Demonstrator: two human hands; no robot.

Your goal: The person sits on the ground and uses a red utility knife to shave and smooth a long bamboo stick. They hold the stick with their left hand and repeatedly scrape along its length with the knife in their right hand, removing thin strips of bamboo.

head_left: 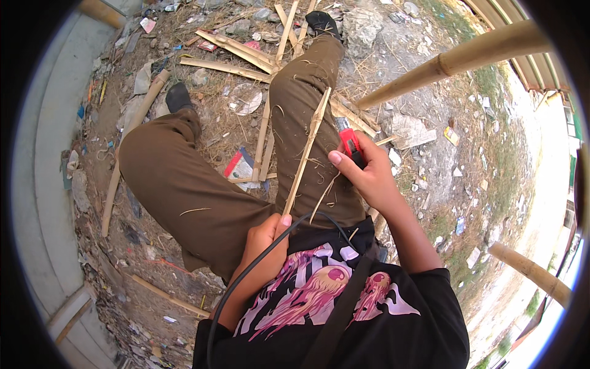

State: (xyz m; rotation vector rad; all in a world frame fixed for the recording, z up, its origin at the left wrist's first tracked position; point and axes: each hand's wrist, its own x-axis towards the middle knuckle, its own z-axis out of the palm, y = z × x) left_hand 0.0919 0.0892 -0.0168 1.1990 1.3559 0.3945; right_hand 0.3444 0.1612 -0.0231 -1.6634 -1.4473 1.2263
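My left hand is closed around the lower end of a split bamboo strip, which slants up along my right thigh. In my right hand is a red and black utility knife, gripped with the thumb along its side. The knife's grey blade end points up and away from me, a little to the right of the strip and apart from it. A thin curled bamboo shaving hangs below the right hand. More fine shavings lie scattered over my brown trousers.
Several split bamboo pieces lie on the littered ground beyond my legs. A thick bamboo pole slants in at upper right, another pole at right. A grey wall stands left. A black cable crosses my lap.
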